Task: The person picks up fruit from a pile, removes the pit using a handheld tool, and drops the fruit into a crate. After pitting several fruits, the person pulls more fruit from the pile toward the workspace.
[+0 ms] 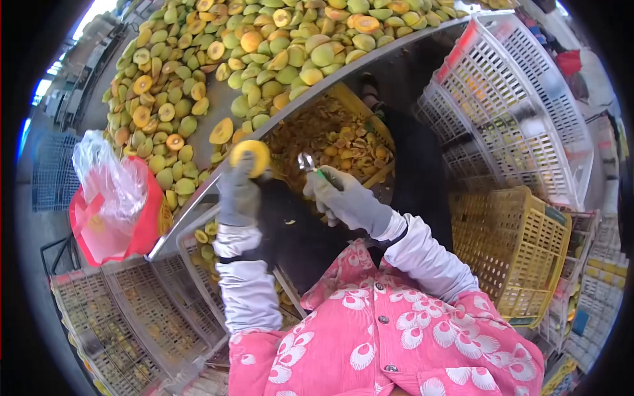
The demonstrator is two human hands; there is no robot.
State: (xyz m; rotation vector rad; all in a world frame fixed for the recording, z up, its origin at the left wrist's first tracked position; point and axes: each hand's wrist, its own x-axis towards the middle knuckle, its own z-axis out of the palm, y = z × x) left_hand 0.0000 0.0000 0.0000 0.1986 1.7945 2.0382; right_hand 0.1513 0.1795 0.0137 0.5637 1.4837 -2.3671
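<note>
My left hand [240, 193], in a grey glove, holds a yellow fruit half [250, 158] near the metal edge of the table. To its right, my right hand [340, 196], also gloved, is closed round the green handle of a metal spoon-like tool [306, 162]. The tool's tip is apart from the fruit half. Many green and orange fruit halves [264, 56] are heaped on the metal table [220, 99]. Below the table edge, a yellow crate [383, 135] holds fruit scraps and brown pits.
White crates [508, 99] are stacked at the right, with a yellow crate [522, 251] below them. A red bag [115, 228] with clear plastic hangs at the left table edge. More crates [125, 323] stand at the lower left.
</note>
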